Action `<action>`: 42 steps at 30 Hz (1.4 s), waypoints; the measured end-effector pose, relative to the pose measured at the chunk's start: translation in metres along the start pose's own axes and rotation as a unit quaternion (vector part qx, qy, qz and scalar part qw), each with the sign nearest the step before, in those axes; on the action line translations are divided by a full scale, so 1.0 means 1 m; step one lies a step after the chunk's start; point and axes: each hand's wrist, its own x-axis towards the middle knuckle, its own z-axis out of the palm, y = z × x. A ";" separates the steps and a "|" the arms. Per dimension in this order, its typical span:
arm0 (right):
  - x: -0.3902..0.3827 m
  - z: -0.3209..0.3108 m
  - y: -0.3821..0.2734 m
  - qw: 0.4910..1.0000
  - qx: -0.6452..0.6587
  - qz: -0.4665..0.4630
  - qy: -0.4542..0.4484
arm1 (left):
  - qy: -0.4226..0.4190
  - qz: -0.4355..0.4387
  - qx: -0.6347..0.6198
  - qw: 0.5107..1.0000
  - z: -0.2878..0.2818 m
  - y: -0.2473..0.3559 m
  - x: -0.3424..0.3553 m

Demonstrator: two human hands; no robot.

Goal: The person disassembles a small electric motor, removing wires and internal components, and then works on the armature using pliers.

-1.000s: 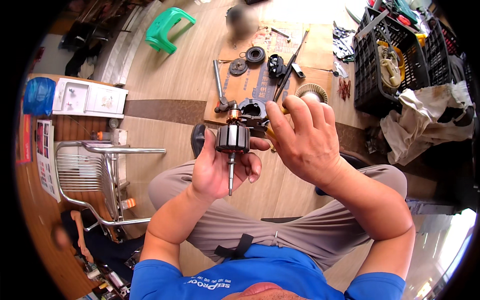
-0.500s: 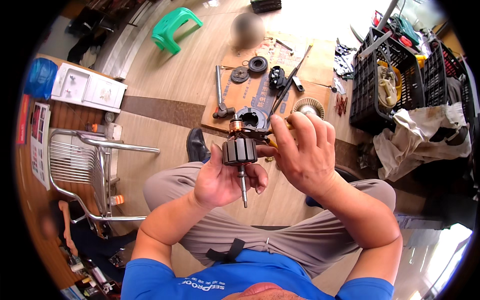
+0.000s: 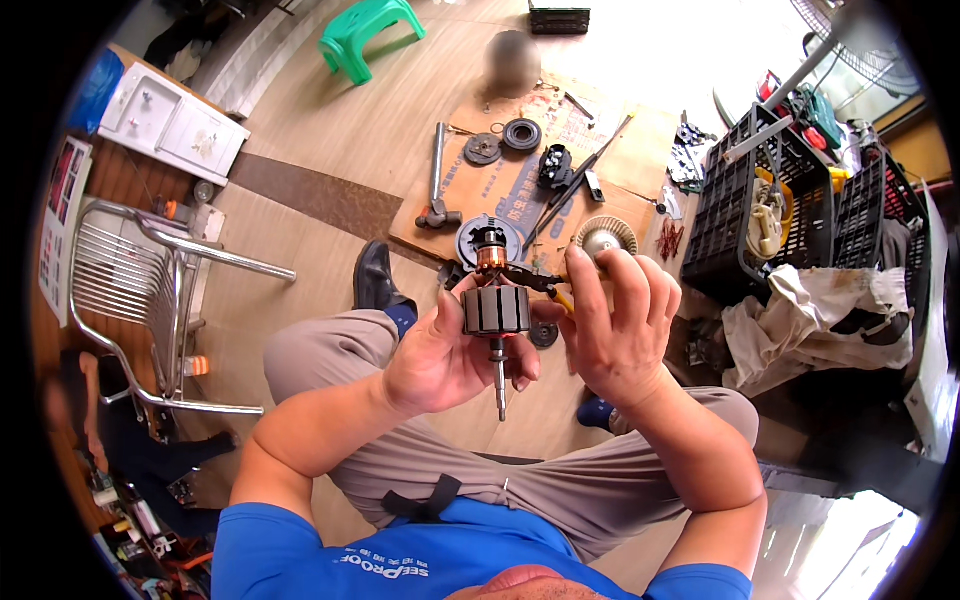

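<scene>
Two hands occupied: left hand clamped around grey-and-black cylindrical metal rotor; right hand closed on yellow-handled dark metal pliers, jaws near rotor's shiny copper band. Both grips unchanged across last second; work there apparently continues.

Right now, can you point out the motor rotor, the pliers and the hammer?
Motor rotor (image 3: 497,311), head view: its grey, dark-striped body.
Pliers (image 3: 563,298), head view: a yellow handle.
Hammer (image 3: 437,165), head view: the middle of its handle.
</scene>
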 end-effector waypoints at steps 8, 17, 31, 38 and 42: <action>0.000 0.005 -0.004 1.000 -0.008 -0.005 0.018 | 0.007 0.006 -0.022 1.000 0.000 -0.002 -0.003; 0.002 0.011 -0.004 1.000 -0.002 -0.004 0.030 | -0.008 0.020 -0.051 0.998 0.003 -0.003 -0.003; -0.001 0.013 0.001 0.997 0.077 0.010 0.001 | -0.029 0.005 -0.064 0.997 0.003 0.003 -0.002; -0.001 0.013 0.004 0.997 0.081 0.000 0.002 | 0.029 0.015 -0.011 0.999 0.003 0.003 -0.004; 0.002 0.012 -0.001 0.996 0.084 0.005 0.007 | 0.034 0.005 -0.004 0.999 0.002 0.005 -0.002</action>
